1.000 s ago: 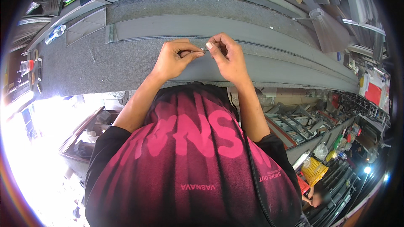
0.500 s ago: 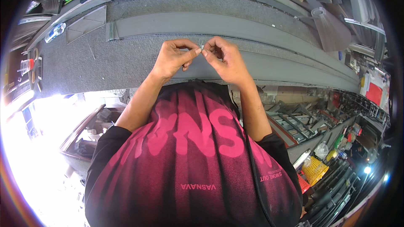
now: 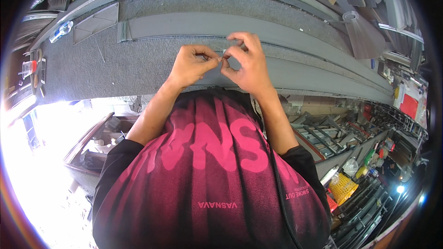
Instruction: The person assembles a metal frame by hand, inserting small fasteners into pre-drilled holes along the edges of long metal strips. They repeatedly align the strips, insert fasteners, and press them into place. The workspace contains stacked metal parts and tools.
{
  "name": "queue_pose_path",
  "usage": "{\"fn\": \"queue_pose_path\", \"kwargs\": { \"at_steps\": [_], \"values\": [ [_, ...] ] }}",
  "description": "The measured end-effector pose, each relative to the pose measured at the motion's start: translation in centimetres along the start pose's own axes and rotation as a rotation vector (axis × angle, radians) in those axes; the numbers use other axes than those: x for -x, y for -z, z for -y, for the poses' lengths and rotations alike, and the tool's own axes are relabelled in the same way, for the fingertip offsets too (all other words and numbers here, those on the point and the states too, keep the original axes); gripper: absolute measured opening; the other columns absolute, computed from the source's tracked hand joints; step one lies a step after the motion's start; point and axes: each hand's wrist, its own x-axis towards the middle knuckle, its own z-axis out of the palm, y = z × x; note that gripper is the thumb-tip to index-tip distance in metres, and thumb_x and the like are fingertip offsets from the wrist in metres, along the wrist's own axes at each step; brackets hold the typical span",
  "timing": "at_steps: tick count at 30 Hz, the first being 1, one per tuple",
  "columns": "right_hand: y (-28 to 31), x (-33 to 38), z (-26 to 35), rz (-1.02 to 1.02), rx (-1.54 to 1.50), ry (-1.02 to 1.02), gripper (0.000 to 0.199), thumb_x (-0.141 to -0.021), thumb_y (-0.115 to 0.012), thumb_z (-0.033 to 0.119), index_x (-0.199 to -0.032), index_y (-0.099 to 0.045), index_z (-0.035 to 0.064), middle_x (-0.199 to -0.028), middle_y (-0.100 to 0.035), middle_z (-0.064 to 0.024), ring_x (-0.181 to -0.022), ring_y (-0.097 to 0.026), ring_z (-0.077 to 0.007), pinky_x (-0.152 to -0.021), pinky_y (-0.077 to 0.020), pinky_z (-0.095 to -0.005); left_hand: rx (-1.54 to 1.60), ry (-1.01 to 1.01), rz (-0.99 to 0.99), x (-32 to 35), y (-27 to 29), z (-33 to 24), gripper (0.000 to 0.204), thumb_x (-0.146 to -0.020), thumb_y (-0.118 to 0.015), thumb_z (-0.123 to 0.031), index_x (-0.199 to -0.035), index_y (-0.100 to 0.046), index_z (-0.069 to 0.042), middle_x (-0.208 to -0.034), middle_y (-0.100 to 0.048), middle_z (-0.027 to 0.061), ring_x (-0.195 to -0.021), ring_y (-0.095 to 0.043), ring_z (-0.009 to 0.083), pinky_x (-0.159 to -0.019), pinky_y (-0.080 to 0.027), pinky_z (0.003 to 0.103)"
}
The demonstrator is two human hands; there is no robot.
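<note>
Left hand (image 3: 191,67): tight pinch on tiny piece (image 3: 221,58), above near edge of bench (image 3: 143,60)
Right hand (image 3: 249,62): narrow curl alongside; hold, I can't tell
Shirt (image 3: 207,157): pink lettering

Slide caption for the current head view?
Left hand and right hand nearly touch at the fingertips above long grey panels on a workbench.

Left end of the grey carpeted table (image 3: 69,76): clear plastic bottle (image 3: 61,32) lying on its side, red-and-clear plastic cup (image 3: 28,68) near the edge. Upper right: rolled grey sheet (image 3: 367,37), flaring toward one end. Far right: flat red item (image 3: 410,106). Lower right: metal profiles (image 3: 326,137) piled in a bin, yellow perforated basket (image 3: 344,190), bright lamp (image 3: 400,189) beyond it.
</note>
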Motion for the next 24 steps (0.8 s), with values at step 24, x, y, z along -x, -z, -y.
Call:
{"fn": "queue_pose_path", "kwargs": {
  "at_steps": [24],
  "values": [
    [-1.3,0.4,0.5,-0.018,-0.314,-0.262,0.017,-0.090,-0.086,0.005,-0.101,-0.073,0.0034,-0.090,-0.064,-0.0037,-0.081,-0.063,-0.0161,-0.070,-0.0496,-0.0317,0.314,-0.060,0.029,0.0,0.3,0.8,0.014,-0.107,-0.076,-0.010,-0.112,-0.074,0.003,-0.071,-0.057,-0.0029,-0.059,-0.049,0.0057,-0.051,-0.041,0.026]
  ]
}}
